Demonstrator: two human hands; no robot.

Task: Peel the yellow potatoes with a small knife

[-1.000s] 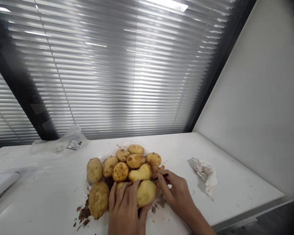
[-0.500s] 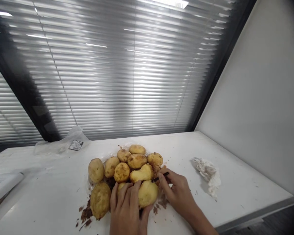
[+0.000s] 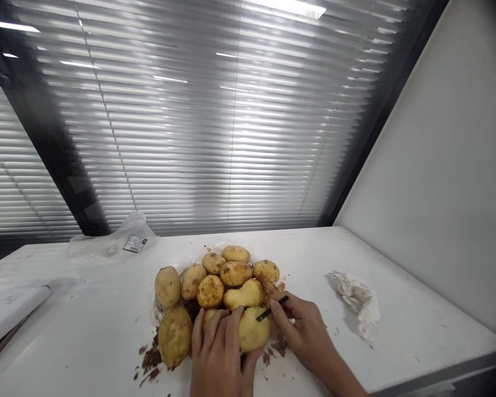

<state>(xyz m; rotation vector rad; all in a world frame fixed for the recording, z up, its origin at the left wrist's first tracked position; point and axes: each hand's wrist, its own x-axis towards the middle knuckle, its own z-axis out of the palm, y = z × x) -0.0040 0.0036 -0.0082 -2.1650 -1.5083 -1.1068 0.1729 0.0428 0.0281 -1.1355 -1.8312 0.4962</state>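
Between the fingers and thumb of my left hand is a peeled, pale yellow potato, held low against the pile. My right hand pinches a thin dark tool, whose tip lies over the top of that potato. Several other potatoes sit close together beyond and to the left, among them a curved peeled one and a large brownish one beside my left hand. Brown peel scraps lie around the pile, on the table and on clear plastic film.
A crumpled white tissue lies on the white table at the right. At the back left is a clear plastic bag with a label. A white flat box sits at the left edge. Window blinds and a wall stand behind.
The dark tool in my right hand has moved from the potato's upper edge onto its top surface. The whole view has shifted slightly, with things appearing a little further right.
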